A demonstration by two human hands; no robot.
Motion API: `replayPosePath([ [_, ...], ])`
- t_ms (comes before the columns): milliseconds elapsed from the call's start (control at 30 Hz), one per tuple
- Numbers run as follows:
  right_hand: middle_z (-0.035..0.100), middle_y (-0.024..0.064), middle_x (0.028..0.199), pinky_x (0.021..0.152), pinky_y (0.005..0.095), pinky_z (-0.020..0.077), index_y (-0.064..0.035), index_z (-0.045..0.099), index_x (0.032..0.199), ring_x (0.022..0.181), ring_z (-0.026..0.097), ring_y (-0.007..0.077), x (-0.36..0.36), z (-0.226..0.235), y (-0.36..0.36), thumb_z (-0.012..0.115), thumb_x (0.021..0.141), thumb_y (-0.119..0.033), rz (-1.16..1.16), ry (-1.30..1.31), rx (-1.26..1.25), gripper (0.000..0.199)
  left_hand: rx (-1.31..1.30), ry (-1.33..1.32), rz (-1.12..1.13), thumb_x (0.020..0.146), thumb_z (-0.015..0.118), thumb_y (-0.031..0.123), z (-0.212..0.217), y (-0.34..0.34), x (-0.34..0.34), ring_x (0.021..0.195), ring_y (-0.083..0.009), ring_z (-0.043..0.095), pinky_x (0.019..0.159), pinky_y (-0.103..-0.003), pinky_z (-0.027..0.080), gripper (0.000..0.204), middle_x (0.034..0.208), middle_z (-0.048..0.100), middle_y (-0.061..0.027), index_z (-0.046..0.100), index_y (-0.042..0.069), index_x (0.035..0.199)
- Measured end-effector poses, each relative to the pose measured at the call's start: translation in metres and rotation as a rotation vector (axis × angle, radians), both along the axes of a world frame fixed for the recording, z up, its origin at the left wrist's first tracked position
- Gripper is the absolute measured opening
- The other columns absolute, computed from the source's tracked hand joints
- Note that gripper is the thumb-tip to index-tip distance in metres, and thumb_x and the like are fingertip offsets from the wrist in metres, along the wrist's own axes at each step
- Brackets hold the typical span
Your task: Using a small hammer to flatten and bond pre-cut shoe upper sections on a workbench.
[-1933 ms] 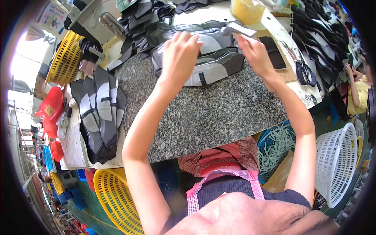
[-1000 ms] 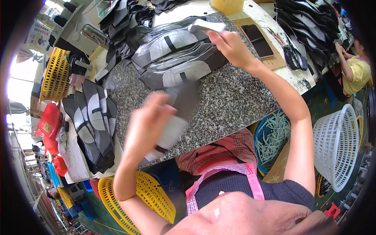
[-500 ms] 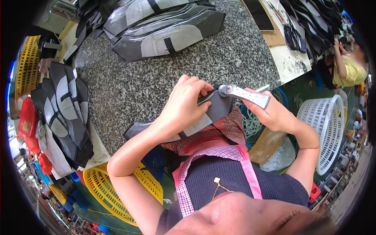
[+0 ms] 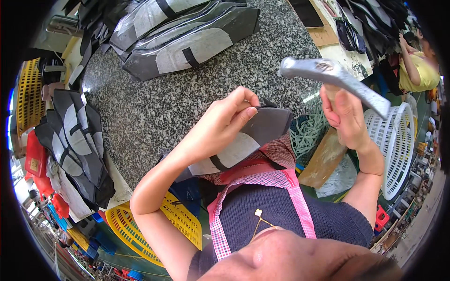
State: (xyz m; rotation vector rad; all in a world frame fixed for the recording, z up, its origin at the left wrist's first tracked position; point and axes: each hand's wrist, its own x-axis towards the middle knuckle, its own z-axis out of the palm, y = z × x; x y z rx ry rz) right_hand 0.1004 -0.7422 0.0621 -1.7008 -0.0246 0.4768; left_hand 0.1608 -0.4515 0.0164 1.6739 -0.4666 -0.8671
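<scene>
My left hand (image 4: 227, 122) pinches the upper edge of a dark grey flat panel (image 4: 272, 125) at the near edge of the speckled stone tabletop (image 4: 173, 105). A light grey patch with a short black strip shows on the panel below my wrist. What lies under my fingertips is hidden. To the right, my right hand (image 4: 348, 119) is closed around the wooden handle of a hammer (image 4: 328, 70). Its metal head is raised, apart from the panel. Similar panels lie in a stack (image 4: 206, 44) at the far side of the tabletop.
More panels (image 4: 84, 150) are piled at the left. A yellow basket (image 4: 140, 229) stands below them, a white basket (image 4: 391, 154) at the right. Pale green strips (image 4: 310, 136) and a brown board (image 4: 321, 166) lie beside my right forearm. A person in yellow (image 4: 419, 72) sits far right.
The hammer has risen away from the panel, up and to the right, with my right hand. My left hand keeps its pinch, and the panel has shifted slightly right.
</scene>
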Motion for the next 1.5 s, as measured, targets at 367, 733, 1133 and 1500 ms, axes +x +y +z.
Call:
replayPosePath([
  [367, 0.057, 0.0219, 0.072, 0.057, 0.0422, 0.0464, 0.0039, 0.057, 0.112, 0.061, 0.058, 0.0409, 0.004, -0.004, 0.027, 0.053, 0.098, -0.014, 0.309, -0.263, -0.401, 0.023, 0.168, -0.664, 0.087, 0.084, 0.070, 0.005, -0.022, -0.011, -0.006, 0.088, -0.0289, 0.056, 0.080, -0.039, 0.048, 0.013, 0.086, 0.066, -0.0111, 0.072, 0.002, 0.096],
  [733, 0.064, 0.0219, 0.082, 0.062, 0.0430, 0.0507, 0.0014, 0.057, 0.105, 0.074, 0.064, 0.0418, 0.025, 0.007, 0.031, 0.048, 0.098, -0.014, 0.368, -0.015, -0.491, 0.019, 0.127, -0.957, -0.079, 0.077, 0.070, 0.006, -0.036, -0.002, 0.005, 0.088, -0.0241, 0.055, 0.076, -0.036, 0.046, 0.016, 0.086, 0.060, -0.0050, 0.070, 0.005, 0.092],
  [1133, 0.060, 0.0232, 0.075, 0.060, 0.0411, 0.0482, 0.0041, 0.055, 0.121, 0.064, 0.062, 0.0402, 0.006, -0.018, 0.028, 0.057, 0.085, -0.002, 0.320, -0.224, -0.447, 0.037, 0.268, -1.180, -0.078, 0.074, 0.074, 0.014, -0.026, 0.000, -0.005, 0.083, -0.0197, 0.056, 0.071, -0.033, 0.042, 0.017, 0.085, 0.060, -0.0006, 0.070, 0.009, 0.091],
  [1500, 0.060, 0.0246, 0.071, 0.060, 0.0486, 0.0492, -0.0005, 0.050, 0.101, 0.071, 0.064, 0.0457, 0.007, -0.012, 0.041, 0.054, 0.093, -0.011, 0.281, -0.315, -0.308, 0.014, 0.199, -0.980, 0.026, 0.073, 0.074, 0.000, -0.023, 0.003, -0.031, 0.080, -0.0246, 0.058, 0.069, -0.038, 0.051, 0.020, 0.088, 0.063, -0.0079, 0.072, 0.000, 0.093],
])
